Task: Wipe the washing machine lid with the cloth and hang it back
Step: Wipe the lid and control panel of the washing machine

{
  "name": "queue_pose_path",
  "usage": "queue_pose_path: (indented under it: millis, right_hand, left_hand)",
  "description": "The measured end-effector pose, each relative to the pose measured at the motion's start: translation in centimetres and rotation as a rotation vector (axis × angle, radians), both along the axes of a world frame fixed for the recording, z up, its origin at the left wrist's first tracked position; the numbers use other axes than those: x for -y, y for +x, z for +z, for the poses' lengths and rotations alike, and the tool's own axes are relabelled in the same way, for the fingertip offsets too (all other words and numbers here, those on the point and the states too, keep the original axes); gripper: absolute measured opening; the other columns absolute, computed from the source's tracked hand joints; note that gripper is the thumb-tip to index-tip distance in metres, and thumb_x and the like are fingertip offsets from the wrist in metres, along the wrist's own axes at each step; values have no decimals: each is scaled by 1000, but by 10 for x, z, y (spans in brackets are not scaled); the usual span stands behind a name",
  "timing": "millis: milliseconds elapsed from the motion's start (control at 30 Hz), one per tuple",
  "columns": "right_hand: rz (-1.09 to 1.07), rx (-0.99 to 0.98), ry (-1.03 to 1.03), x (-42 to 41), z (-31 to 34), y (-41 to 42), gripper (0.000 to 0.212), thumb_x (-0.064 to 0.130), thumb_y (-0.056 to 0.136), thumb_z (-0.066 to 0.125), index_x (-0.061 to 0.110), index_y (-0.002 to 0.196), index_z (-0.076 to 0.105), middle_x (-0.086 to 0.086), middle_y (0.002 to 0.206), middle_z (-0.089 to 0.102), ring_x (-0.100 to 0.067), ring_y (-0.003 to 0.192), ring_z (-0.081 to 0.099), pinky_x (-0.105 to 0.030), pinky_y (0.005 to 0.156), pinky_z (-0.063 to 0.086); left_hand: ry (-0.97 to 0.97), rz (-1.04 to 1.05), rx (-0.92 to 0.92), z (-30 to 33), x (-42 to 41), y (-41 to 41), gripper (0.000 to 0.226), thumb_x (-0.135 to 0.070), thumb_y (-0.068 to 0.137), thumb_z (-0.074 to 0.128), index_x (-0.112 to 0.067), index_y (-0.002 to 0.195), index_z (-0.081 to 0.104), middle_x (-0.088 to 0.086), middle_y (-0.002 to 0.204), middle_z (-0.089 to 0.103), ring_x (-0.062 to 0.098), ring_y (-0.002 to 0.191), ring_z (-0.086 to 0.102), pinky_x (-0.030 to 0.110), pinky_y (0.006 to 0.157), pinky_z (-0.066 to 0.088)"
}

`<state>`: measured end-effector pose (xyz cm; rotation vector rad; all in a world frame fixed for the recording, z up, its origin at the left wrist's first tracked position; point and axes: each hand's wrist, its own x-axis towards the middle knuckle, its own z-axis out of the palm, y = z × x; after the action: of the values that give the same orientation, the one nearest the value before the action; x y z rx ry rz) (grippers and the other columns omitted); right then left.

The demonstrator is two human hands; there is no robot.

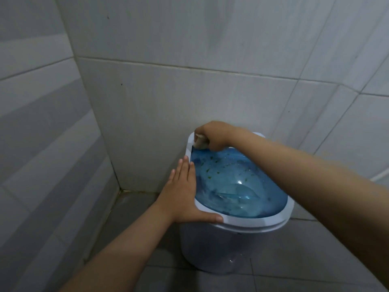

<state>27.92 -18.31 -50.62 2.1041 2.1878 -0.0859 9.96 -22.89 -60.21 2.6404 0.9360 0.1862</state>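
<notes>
Your right hand is clenching the cloth under curled fingers at the lid's 12 o'clock edge; your left hand is lying flat, fingers released, at 9 o'clock.

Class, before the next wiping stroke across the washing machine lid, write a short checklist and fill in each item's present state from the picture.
1. Cloth gripped in the right hand: ok.
2. Cloth in contact with the machine, at the far left corner of the white rim: ok.
3. Left hand steadying the machine, fingers flat along the rim's left side, thumb on the front edge: ok.
4. Blue lid already clean: not ok, greenish specks and smears show across it.
5. Lid fully closed: cannot tell.
6. Place to hang the cloth back in sight: not ok, only tiled walls show.
</notes>
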Motion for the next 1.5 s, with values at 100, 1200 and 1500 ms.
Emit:
queue_pose_path:
  millis: [100,1200,1500]
  right_hand:
    - [-91,-106,51,0,17,17,27,9,78,47,7,100,62,-14,100,68,-35,96,61,-40,79,51]
    - [-79,130,-43,40,0,17,14,9,82,50,14,95,54,-5,88,53,-26,79,48,-31,66,37]
    - [-267,-99,218,46,33,65,36,3,76,55,15,109,58,-9,109,65,-27,96,58,-36,75,49]
  left_hand:
    - [0,-8,6,-1,-1,0,150,-92,45,50,-6,145,-22,10,153,-33,23,141,-28,40,117,-9]
    - [-21,9,-10,5,3,-1,147,-90,49,53,-6,146,-19,11,155,-28,24,143,-23,41,115,-8]
    - [-32,-13,-16,2,-2,-1,148,-91,47,52,-7,145,-22,9,152,-33,23,141,-28,40,115,-10]
